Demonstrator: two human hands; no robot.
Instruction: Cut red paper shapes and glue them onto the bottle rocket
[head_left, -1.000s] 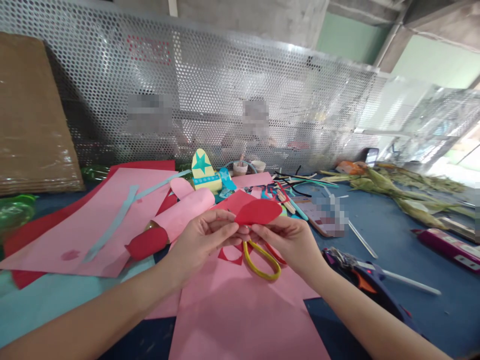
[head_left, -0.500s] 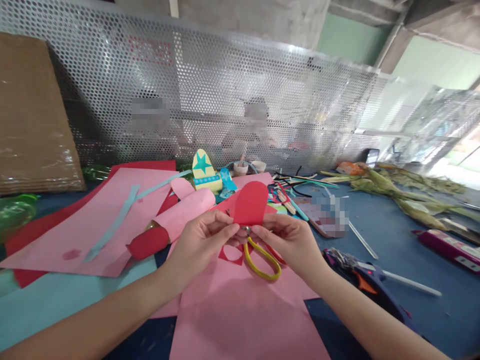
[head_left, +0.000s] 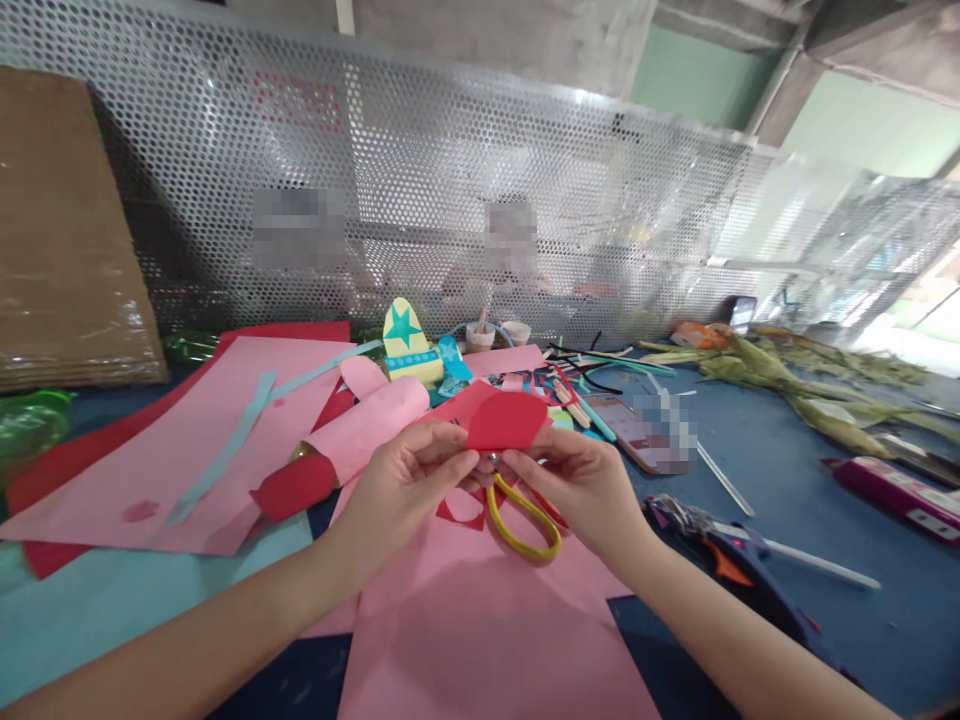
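My left hand [head_left: 401,480] and my right hand [head_left: 581,480] both pinch the lower edge of a rounded red paper cutout [head_left: 506,420], held just above the table in the middle of the view. The cutout leans back, away from me. Below the hands lie scissors with yellow and red handles [head_left: 521,520] on a pink paper sheet [head_left: 480,620]. A red paper scrap with a hole [head_left: 461,508] rests beside the scissors.
A pink paper roll with a red end [head_left: 337,450] and large pink and red sheets [head_left: 187,440] lie at left. A blue glue gun [head_left: 739,560], a phone [head_left: 637,425], corn husks [head_left: 795,385] and sticks sit at right. A perforated metal screen [head_left: 450,200] stands behind, with people beyond it.
The red cutout was lying flat a second ago, stood upright half a second ago, and has now tipped back down. Both hands stayed in place.
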